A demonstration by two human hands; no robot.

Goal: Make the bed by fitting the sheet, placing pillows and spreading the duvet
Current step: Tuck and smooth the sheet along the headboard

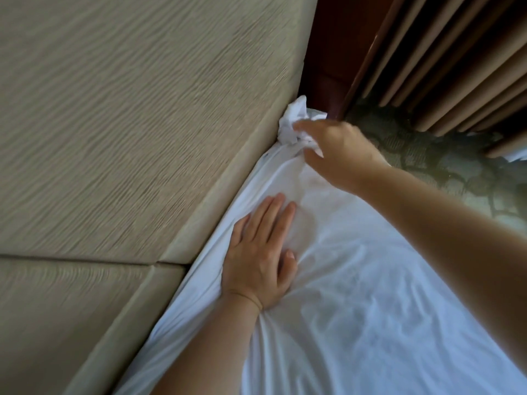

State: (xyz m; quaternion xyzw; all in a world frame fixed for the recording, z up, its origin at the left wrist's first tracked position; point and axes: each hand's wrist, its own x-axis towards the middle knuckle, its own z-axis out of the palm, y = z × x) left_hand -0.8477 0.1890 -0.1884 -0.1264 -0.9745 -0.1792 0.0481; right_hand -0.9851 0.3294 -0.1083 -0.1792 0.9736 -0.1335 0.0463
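Note:
A white sheet (356, 295) covers the mattress and runs up to the padded headboard. Its corner is bunched into a knot-like wad (292, 121) at the mattress corner beside the headboard. My right hand (339, 155) reaches over that corner, its fingers curled round the bunched cloth. My left hand (262, 258) lies flat on the sheet close to the headboard, fingers straight, pressing the fabric down; wrinkles fan out from under its heel. No pillows or duvet are in view.
A beige padded headboard (128, 124) with a seam fills the left side. A dark wooden piece (325, 67) stands behind the corner. Beige curtains (445, 61) hang at the upper right above patterned carpet (427, 155).

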